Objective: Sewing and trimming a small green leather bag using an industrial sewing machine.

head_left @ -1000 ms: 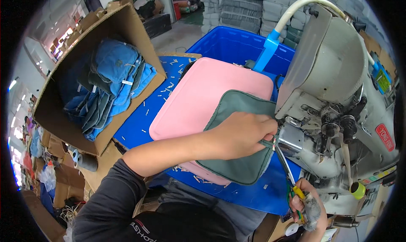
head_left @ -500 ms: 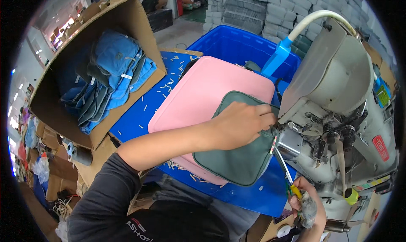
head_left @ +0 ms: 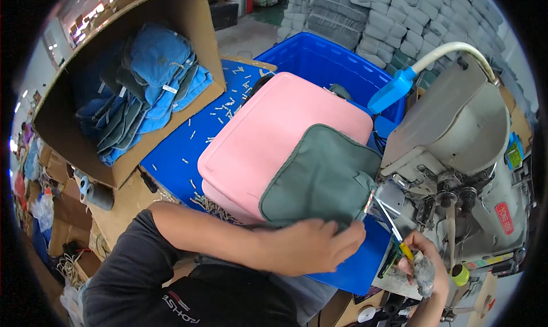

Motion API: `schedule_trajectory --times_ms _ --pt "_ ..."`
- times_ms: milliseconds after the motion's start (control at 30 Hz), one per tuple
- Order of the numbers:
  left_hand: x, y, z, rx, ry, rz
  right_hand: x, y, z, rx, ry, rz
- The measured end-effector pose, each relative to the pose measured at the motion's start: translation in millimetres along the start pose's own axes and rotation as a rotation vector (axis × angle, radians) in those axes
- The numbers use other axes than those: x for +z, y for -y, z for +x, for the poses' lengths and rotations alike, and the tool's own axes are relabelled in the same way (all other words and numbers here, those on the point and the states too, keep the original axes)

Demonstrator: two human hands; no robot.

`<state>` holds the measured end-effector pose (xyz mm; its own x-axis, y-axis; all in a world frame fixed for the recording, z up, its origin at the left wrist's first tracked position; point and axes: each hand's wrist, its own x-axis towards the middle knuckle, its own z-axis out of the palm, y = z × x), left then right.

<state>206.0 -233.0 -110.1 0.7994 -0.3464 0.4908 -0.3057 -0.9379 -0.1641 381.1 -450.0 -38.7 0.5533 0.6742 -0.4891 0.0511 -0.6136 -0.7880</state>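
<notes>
A dark green fabric pad (head_left: pixel 314 178) with rounded corners lies partly over a pink padded panel (head_left: pixel 257 133). At the pad's lower edge is my left hand (head_left: pixel 317 244), slightly blurred, its fingers apart and nothing visible in them. My right hand (head_left: pixel 425 258), at the lower right, grips long slim scissors (head_left: pixel 394 227) with a yellow handle part and a lump of grey cloth round the grip. Their metal tips reach a small white and red strip (head_left: pixel 370 201) at the pad's right corner, close beside the sewing machine (head_left: pixel 436 195).
An open cardboard box (head_left: pixel 128 167) of blue and grey fabric pieces stands at the left. Small white scraps litter the blue tabletop (head_left: pixel 171 155). Behind the pink panel is a blue plastic bin (head_left: pixel 325 55). Grey bundles (head_left: pixel 399 24) are stacked at the back; thread cones (head_left: pixel 97 194) stand at lower left.
My left hand has come down from the middle of the green pad to its lower edge, uncovering the pad's surface. My right hand still holds the scissors near the strip.
</notes>
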Motion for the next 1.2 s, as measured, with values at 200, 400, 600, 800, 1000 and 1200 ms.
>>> schedule_trajectory --times_ms 200,400,600,800,1000,1200 --pt "4.5 2.7 -18.7 0.008 -0.076 0.061 -3.2 -3.8 3.0 0.017 -0.001 0.015" --pt "5.7 4.4 -26.1 -0.050 -0.196 -0.141 -0.8 4.0 6.8 0.032 0.067 0.081" --pt "3.6 4.3 -22.8 -0.071 -0.227 -0.197 0.7 6.6 11.8 0.019 0.051 -0.027" --pt "6.2 9.8 -24.8 -0.049 -0.190 -0.253 8.1 -4.5 18.3 -0.009 0.011 -0.177" --pt "0.5 11.8 -24.8 -0.039 -0.121 -0.298 7.5 -10.2 17.7 -0.003 -0.005 -0.190" --pt "-0.7 10.6 -23.9 -0.043 -0.118 -0.283 2.0 -13.7 17.6 -0.065 0.007 -0.160"
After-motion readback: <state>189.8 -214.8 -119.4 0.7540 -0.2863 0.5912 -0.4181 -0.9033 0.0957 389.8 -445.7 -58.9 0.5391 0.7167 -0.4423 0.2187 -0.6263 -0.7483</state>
